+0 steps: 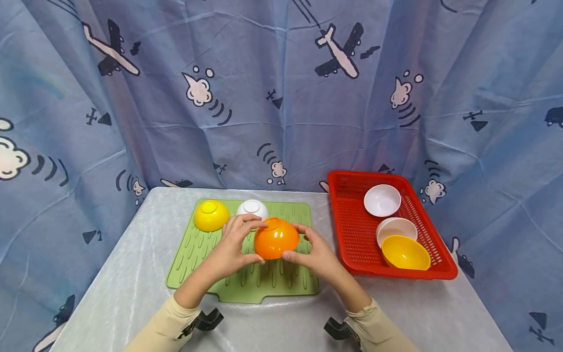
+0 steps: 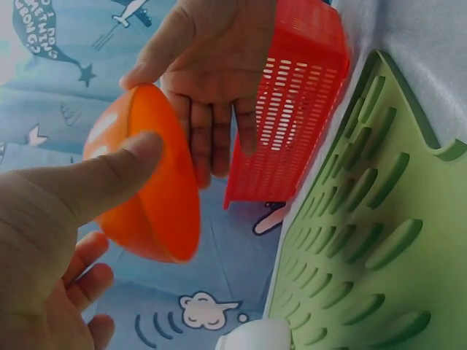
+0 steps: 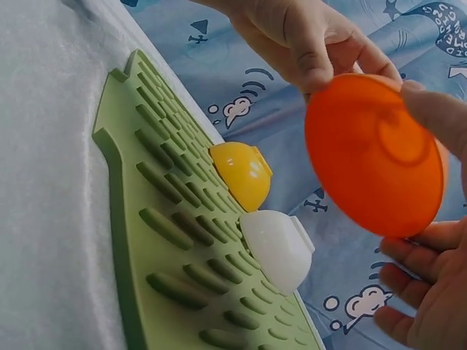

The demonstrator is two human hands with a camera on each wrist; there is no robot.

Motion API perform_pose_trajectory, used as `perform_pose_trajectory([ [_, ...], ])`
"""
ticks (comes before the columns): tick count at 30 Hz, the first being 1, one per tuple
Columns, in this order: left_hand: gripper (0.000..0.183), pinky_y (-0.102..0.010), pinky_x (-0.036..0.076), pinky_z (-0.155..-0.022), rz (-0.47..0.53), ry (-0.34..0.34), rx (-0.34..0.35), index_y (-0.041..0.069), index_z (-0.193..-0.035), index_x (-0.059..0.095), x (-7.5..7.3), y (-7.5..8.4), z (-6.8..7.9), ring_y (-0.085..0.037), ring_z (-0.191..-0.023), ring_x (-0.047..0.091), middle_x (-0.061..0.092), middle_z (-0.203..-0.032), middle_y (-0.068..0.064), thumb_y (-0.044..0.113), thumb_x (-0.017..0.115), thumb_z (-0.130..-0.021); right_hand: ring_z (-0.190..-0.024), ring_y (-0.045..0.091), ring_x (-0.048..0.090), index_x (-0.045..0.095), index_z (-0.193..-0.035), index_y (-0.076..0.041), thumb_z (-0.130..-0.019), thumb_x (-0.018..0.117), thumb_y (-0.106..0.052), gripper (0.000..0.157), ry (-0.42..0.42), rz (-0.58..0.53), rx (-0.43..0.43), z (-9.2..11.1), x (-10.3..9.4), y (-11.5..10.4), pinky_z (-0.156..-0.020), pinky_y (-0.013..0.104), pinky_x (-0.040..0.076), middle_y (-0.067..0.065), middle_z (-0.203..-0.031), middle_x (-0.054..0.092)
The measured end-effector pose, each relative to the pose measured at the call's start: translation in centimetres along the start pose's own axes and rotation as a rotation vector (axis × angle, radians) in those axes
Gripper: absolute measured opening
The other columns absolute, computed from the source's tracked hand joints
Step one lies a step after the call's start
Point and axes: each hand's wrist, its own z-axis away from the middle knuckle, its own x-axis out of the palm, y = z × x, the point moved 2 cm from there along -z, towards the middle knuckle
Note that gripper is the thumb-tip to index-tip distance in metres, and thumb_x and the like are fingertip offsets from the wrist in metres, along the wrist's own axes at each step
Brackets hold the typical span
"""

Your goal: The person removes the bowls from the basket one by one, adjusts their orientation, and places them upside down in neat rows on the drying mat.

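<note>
Above the green drying mat (image 1: 186,266), an orange bowl (image 1: 276,242) is held up between two hands, clear of the mat's ridges and tilted, with its base uppermost. By the left hand (image 1: 233,249) the bowl is gripped from the mat's left side, the fingers partly spread and bent, with the thumb set near the rim. By the right hand (image 1: 317,256) it is gripped from the mat's right side, the hand half open around it, with the thumb pressed at the edge nearest the wearer.

At the mat's far left corner a yellow bowl (image 1: 212,216) is set upside down; next to it, along the mat's far edge, an upturned white bowl (image 1: 252,209) is partly hidden by the left hand.

To the right of the mat, and apart from it, a red basket (image 1: 340,234) is placed. In it, level with the mat's far edge, a small white bowl (image 1: 382,200) is seen; closer to the mat's near edge, another white bowl (image 1: 398,227) is partly covered by a deep-yellow bowl (image 1: 405,253).
</note>
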Motion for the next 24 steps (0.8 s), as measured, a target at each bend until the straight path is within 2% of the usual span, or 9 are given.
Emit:
perform_pose_trajectory([
  [5,0.101,-0.055,0.037,-0.107,0.120,-0.007,-0.191,0.014,-0.143,0.050,0.0,-0.7,0.0,-0.028,-0.125,0.050,0.057,-0.138,-0.005,0.024,0.101,-0.056,-0.135,0.042,0.047,0.053,-0.146,-0.017,-0.077,0.090,-0.036,0.080,0.026,-0.042,-0.045,0.0,-0.1,0.2,-0.109,0.069,0.033,0.010,-0.146,0.056],
  [8,0.096,-0.053,0.041,-0.106,0.194,-0.037,-0.279,0.014,-0.142,0.052,0.0,-1.1,0.0,-0.028,-0.123,0.052,0.059,-0.135,-0.005,0.024,0.100,-0.059,-0.133,0.038,0.048,0.053,-0.147,-0.018,-0.076,0.091,-0.034,0.082,0.042,-0.053,-0.081,-0.1,0.0,0.4,-0.109,0.069,0.033,0.008,-0.146,0.056],
  [10,0.091,-0.053,0.041,-0.105,0.230,-0.055,-0.310,0.014,-0.140,0.054,0.0,-1.4,0.0,-0.027,-0.121,0.052,0.060,-0.132,-0.005,0.025,0.100,-0.062,-0.134,0.037,0.048,0.053,-0.147,-0.018,-0.075,0.092,-0.032,0.083,0.052,-0.077,-0.095,-0.1,0.2,0.4,-0.110,0.069,0.031,0.006,-0.147,0.056],
  [13,0.085,-0.056,0.040,-0.105,0.268,-0.074,-0.330,0.015,-0.138,0.056,-0.2,-1.5,0.0,-0.024,-0.120,0.052,0.061,-0.128,-0.003,0.027,0.099,-0.065,-0.137,0.039,0.045,0.052,-0.147,-0.018,-0.074,0.093,-0.029,0.085,0.061,-0.099,-0.096,-0.1,0.5,0.5,-0.111,0.069,0.029,0.005,-0.149,0.054],
  [17,0.083,-0.058,0.040,-0.101,0.282,-0.097,-0.314,0.017,-0.139,0.057,-0.3,-1.9,-0.1,-0.023,-0.118,0.052,0.061,-0.126,-0.003,0.029,0.097,-0.068,-0.141,0.044,0.040,0.050,-0.149,-0.019,-0.074,0.094,-0.029,0.087,0.062,-0.092,-0.078,-0.1,0.8,0.6,-0.112,0.071,0.027,0.007,-0.154,0.049],
  [21,0.077,-0.051,0.041,-0.094,0.300,-0.115,-0.291,0.018,-0.140,0.058,-0.1,-2.3,-0.2,-0.023,-0.117,0.053,0.062,-0.125,-0.002,0.028,0.095,-0.072,-0.145,0.042,0.036,0.050,-0.148,-0.023,-0.073,0.094,-0.029,0.087,0.069,-0.083,-0.076,-0.2,0.8,0.7,-0.115,0.069,0.026,0.006,-0.156,0.043],
  [24,0.076,-0.050,0.042,-0.093,0.303,-0.130,-0.281,0.017,-0.140,0.058,0.1,-2.8,-0.4,-0.027,-0.119,0.054,0.062,-0.124,-0.003,0.029,0.094,-0.074,-0.145,0.040,0.037,0.050,-0.148,-0.023,-0.073,0.094,-0.029,0.087,0.078,-0.064,-0.091,-0.4,0.8,0.8,-0.116,0.067,0.026,0.006,-0.155,0.042],
])
